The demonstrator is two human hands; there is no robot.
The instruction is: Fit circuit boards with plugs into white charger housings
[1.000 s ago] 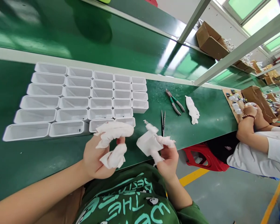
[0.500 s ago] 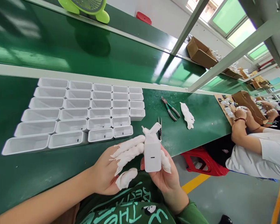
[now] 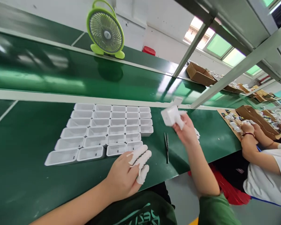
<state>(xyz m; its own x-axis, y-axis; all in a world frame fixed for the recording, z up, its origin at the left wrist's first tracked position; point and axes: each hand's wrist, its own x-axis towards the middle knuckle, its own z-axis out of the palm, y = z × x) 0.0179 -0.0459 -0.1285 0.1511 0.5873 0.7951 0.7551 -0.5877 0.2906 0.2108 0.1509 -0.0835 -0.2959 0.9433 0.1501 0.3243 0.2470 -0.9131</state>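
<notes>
Now holding a white charger case (image 3: 170,115) up in the right hand (image 3: 186,131), pinching it tight between the thumb and the fingertips. Keeping it in the air above the green table (image 3: 25,156), just to the right of the far corner of the empty white shells (image 3: 107,132). Lining those shells up in neat rows, side by side, open tops facing up.

Laying the left hand (image 3: 125,176) low over the near part of the table, close to the body, stretching the fingers out and a little apart, gripping nothing. Wearing white finger covers (image 3: 140,159) on those fingertips. Pointing them toward the closest row of shells, just beside it but not touching it. Hard telling if the palm is pressing on the table or only hanging over it.

Leaving thin black tweezers (image 3: 166,147) flat on the table, between the two hands.

Looking past the table at a shiny green belt (image 3: 61,75), with a light green fan (image 3: 105,31) behind it and an open cardboard box (image 3: 199,73) farther right. Also catching sight of another person (image 3: 267,175) in a white shirt on the right, working with both hands beside a brown board (image 3: 231,123) of small parts.
</notes>
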